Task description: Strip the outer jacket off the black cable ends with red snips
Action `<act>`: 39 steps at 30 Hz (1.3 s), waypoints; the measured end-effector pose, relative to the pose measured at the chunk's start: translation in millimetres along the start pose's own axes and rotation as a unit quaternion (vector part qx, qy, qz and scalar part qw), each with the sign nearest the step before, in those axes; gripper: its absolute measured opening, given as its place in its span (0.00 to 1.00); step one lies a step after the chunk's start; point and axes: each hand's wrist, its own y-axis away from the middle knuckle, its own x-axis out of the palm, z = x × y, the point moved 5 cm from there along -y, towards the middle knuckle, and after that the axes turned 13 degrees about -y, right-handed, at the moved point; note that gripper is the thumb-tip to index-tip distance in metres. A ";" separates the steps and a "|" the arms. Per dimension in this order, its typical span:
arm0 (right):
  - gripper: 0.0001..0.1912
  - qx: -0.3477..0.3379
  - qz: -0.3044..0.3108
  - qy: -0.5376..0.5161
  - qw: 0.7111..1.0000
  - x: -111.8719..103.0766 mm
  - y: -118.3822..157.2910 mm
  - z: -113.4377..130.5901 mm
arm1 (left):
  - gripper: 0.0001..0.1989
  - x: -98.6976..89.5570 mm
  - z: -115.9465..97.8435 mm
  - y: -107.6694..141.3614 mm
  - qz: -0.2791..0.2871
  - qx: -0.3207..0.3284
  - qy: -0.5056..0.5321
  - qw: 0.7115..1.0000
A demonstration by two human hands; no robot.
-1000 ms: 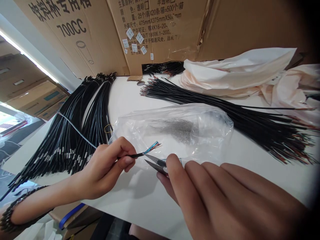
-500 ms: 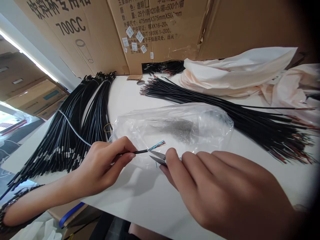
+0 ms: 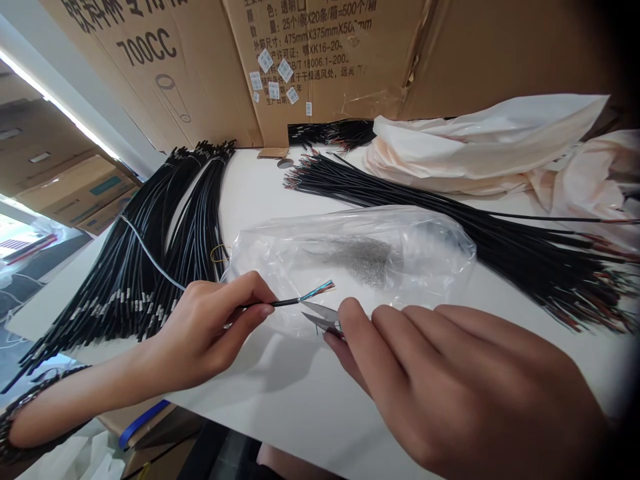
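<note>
Between thumb and forefinger, my left hand (image 3: 220, 327) pinches a black cable (image 3: 287, 302). Its stripped end points right and shows thin coloured wires (image 3: 319, 290), blue and reddish among them. My right hand (image 3: 425, 373) is closed around a pair of scissors (image 3: 323, 313); the handles are hidden in the fingers. The blades are slightly apart, their tips close beside the spot where the black jacket ends. Whether they touch the wires I cannot tell. Beneath both hands lies a clear plastic bag (image 3: 430, 247) with a grey mass of fine strands (image 3: 367, 257) in or under it.
Bundles of black cables (image 3: 145, 247) lie on the white table (image 3: 260, 413) at the left. Another cable bundle (image 3: 450, 220) stretches across the right, beside pale plastic wrapping (image 3: 480, 143). A cardboard box (image 3: 320, 67) with small stickers stands along the back.
The whole view has shifted slightly. Both hands keep their grips, and the scissors stay near the stripped cable end with their blades still a little apart.
</note>
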 end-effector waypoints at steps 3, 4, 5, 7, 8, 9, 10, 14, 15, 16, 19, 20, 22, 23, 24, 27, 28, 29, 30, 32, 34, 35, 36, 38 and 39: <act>0.07 0.004 -0.001 0.002 1.000 -0.4 -0.7 1.0 | 0.03 0.9 1.2 -0.3 0.005 -0.004 -0.002 1.000; 0.07 0.004 -0.001 0.003 1.000 -0.5 -0.8 1.5 | 0.03 1.1 1.3 -0.4 0.005 -0.004 -0.001 1.000; 0.07 0.005 0.001 0.004 1.000 -0.4 -0.7 1.8 | 0.03 1.1 1.2 -0.4 0.005 -0.003 0.001 1.000; 0.07 0.006 0.003 0.006 1.000 -0.2 -0.2 2.3 | 0.03 1.0 1.1 -0.2 0.004 -0.002 0.005 1.000; 0.07 0.006 0.008 0.005 1.000 0.5 0.2 2.3 | 0.03 0.8 1.0 0.0 0.003 -0.003 0.005 1.000; 0.07 0.007 0.013 0.006 1.000 1.3 0.5 2.1 | 0.03 0.6 1.1 0.2 0.002 -0.005 0.005 1.000; 0.07 0.008 0.012 0.007 1.000 1.5 0.8 1.7 | 0.03 0.5 1.1 0.4 0.003 -0.006 0.004 1.000; 0.07 0.008 0.004 0.010 1.000 2.0 0.9 0.0 | 0.03 0.2 0.4 0.1 0.004 -0.004 0.002 1.000; 0.07 0.007 0.007 0.008 1.000 2.3 0.6 -0.2 | 0.03 0.2 0.2 -0.2 0.004 -0.002 0.002 1.000; 0.07 0.006 0.009 0.007 1.000 2.5 0.3 -0.1 | 0.03 0.4 0.0 -0.5 0.004 -0.001 0.002 1.000; 0.06 0.005 0.014 0.008 1.000 2.6 -0.8 0.7 | 0.04 1.1 0.4 -0.8 0.006 0.001 0.002 1.000; 0.06 0.007 0.014 0.007 1.000 2.4 -1.1 0.7 | 0.03 1.2 0.7 -0.6 0.005 0.001 0.002 1.000; 0.06 0.007 0.012 -0.005 1.000 2.2 -1.6 -0.2 | 0.03 1.2 1.5 0.5 0.008 0.002 0.006 1.000; 0.06 0.007 0.016 -0.019 1.000 2.9 -1.7 -1.3 | 0.03 1.3 2.0 1.3 0.012 0.003 0.009 1.000; 0.07 0.010 0.017 -0.036 0.999 3.3 -1.8 -3.5 | 0.03 1.2 2.5 2.1 0.016 0.004 0.013 1.000; 0.08 0.037 0.041 -0.116 0.992 7.9 -2.0 -14.6 | 0.04 0.0 3.9 4.1 0.022 0.006 0.021 1.000; 0.09 0.052 0.046 -0.147 0.987 9.6 -2.1 -19.2 | 0.04 -0.6 4.0 4.5 0.020 0.009 0.022 1.000; 0.10 0.066 0.049 -0.178 0.981 11.3 -2.2 -23.7 | 0.04 -1.1 4.0 4.7 0.018 0.012 0.024 0.999; 0.10 0.080 0.055 -0.212 0.973 13.4 -2.5 -27.7 | 0.05 -1.6 4.1 4.7 0.015 0.015 0.025 0.999; 0.10 0.109 0.069 -0.274 0.953 17.7 -3.2 -34.8 | 0.05 -1.7 4.2 4.5 0.014 0.016 0.025 0.999; 0.11 0.136 0.092 -0.328 0.930 22.2 -4.2 -40.0 | 0.04 -1.6 4.2 4.4 0.014 0.016 0.027 0.999; 0.11 0.144 0.106 -0.353 0.918 24.3 -4.8 -41.8 | 0.04 -1.6 4.2 4.4 0.013 0.016 0.027 0.999; 0.12 0.151 0.119 -0.376 0.907 26.1 -5.4 -43.2 | 0.05 -1.6 4.0 4.5 0.014 0.017 0.028 0.999; 0.12 0.160 0.142 -0.414 0.885 29.3 -6.3 -45.8 | 0.05 -1.6 3.6 4.6 0.015 0.021 0.027 0.999; 0.13 0.164 0.152 -0.428 0.876 30.8 -6.5 -47.0 | 0.05 -1.4 3.5 4.5 0.018 0.022 0.024 0.999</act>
